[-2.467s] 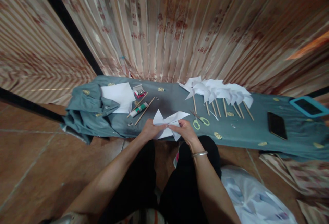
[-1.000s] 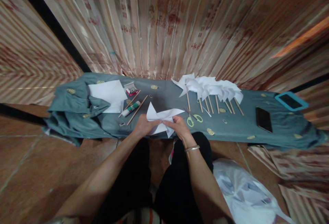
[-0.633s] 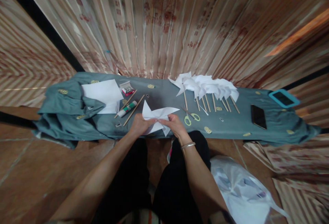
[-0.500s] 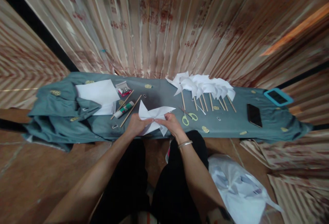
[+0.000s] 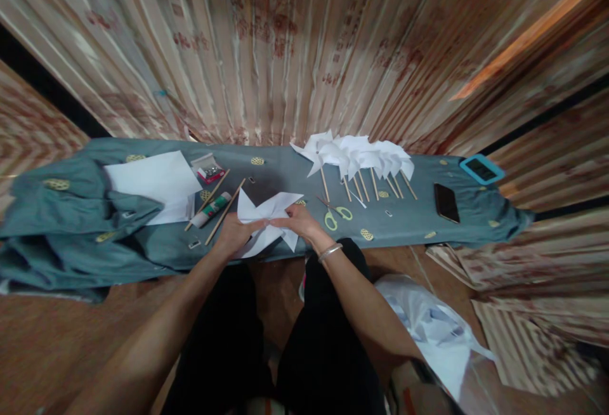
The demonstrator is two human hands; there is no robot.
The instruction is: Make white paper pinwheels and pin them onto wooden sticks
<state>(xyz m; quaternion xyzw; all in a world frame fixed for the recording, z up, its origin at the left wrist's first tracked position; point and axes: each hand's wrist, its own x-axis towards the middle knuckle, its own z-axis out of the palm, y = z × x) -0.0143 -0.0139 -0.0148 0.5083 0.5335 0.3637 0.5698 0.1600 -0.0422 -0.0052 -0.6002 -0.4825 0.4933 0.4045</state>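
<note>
Between my two hands is a white paper pinwheel, its folded blades spreading outward near the front edge of the cloth. My left hand grips its left side, thumb reaching to the centre. From the right, my right hand pinches it, thumb also at the centre; a bracelet circles that wrist. Just left lie two wooden sticks with a glue tube between them. Scissors with pale green handles rest to the right. Whether a pin sits at the centre is hidden by my thumbs.
Several finished pinwheels on sticks lie in an overlapping row at the back. White paper sheets and a small open box are at left. A phone and blue-framed device lie right. A plastic bag stands on the floor.
The whole view has shifted, so most things on the cloth appear farther left. Both hands still hold the pinwheel, and their thumbs stay near its centre.
</note>
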